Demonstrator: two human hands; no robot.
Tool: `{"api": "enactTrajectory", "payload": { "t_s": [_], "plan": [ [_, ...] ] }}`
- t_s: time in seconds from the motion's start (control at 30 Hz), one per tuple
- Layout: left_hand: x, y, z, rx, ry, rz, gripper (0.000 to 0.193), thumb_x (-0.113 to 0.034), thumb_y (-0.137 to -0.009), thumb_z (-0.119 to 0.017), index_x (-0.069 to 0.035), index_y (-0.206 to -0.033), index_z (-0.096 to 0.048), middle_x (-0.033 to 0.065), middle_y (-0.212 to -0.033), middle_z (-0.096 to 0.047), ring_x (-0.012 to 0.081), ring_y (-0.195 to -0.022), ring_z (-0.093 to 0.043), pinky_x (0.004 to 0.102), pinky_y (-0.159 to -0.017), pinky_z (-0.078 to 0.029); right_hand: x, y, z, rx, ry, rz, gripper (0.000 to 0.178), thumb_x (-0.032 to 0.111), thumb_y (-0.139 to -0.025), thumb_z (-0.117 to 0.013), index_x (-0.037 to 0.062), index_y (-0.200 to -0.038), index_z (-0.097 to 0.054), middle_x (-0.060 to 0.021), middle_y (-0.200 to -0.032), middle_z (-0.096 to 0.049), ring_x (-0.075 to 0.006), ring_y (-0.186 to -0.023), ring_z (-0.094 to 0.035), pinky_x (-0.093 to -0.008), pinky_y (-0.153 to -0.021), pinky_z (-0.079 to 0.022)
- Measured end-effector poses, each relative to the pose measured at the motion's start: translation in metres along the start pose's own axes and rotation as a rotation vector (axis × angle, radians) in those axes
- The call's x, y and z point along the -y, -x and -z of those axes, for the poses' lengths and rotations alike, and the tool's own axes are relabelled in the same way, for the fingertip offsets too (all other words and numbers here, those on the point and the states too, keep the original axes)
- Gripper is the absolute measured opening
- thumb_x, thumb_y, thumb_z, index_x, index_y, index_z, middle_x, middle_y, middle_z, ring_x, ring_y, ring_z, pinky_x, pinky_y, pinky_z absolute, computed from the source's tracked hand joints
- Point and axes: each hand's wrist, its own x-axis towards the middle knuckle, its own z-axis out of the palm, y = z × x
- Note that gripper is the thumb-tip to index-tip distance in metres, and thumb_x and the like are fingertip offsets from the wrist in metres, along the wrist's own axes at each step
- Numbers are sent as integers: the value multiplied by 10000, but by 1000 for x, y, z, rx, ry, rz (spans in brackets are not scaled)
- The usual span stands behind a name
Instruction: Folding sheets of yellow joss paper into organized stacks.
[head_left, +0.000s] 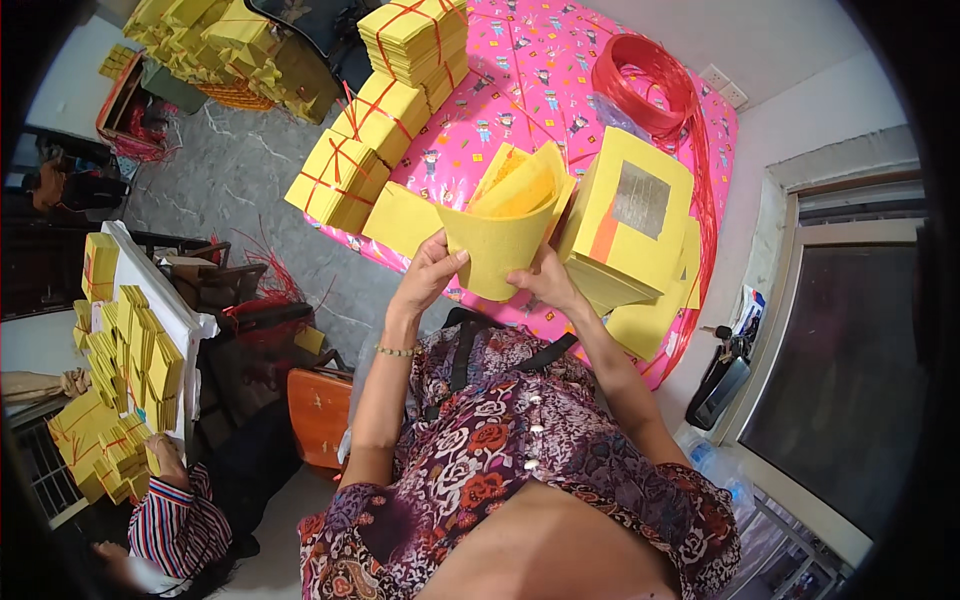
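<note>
My left hand [432,268] and my right hand [545,280] grip a bent bundle of yellow paper sheets [492,255] from both sides, thumbs pressed on its near face. The outer sheets curve round like a trough, and orange-patterned paper [515,195] shows inside the top. The bundle is held over the near edge of a table with a pink printed cover [520,110]. Beside my right hand stands a tall stack of yellow paper [606,180], topped by a sheet with a silver square and an orange patch. A flat yellow pile [400,220] lies left of the bundle.
Yellow stacks tied with red strips [340,180] line the table's left edge. A red coil of plastic twine [682,100] lies at the back right, trailing strands. At left, a person in a striped sleeve [180,525] works by a white table [160,290] of yellow bundles. An orange chair [320,415] is nearby.
</note>
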Motion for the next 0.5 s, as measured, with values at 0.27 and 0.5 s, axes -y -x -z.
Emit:
{"api": "enactTrajectory", "payload": {
  "t_s": [0.27, 0.5],
  "plan": [
    [14, -6, 0, -224, -877, -284, 400, -65, -894, -579, 9, -1278, -491, 44, -1169, -591, 129, -1090, -533, 298, -950, -405, 24, 10, -12, 85, 271, -161, 608, 280, -777, -732, -8, -1258, -499, -125, -1174, -588, -207, -1084, -556, -358, -919, -459],
    [3, -1, -13, -206, -292, 15, 313, -91, -896, -587, 18, -1187, -553, 68, -1103, -631, 104, -983, -580, 257, -857, -454, 17, 9, -12, 119, 300, -147, 605, 296, -792, -721, -11, -1257, -486, -121, -1126, -603, -197, -1059, -568, -346, -905, -465]
  ]
}}
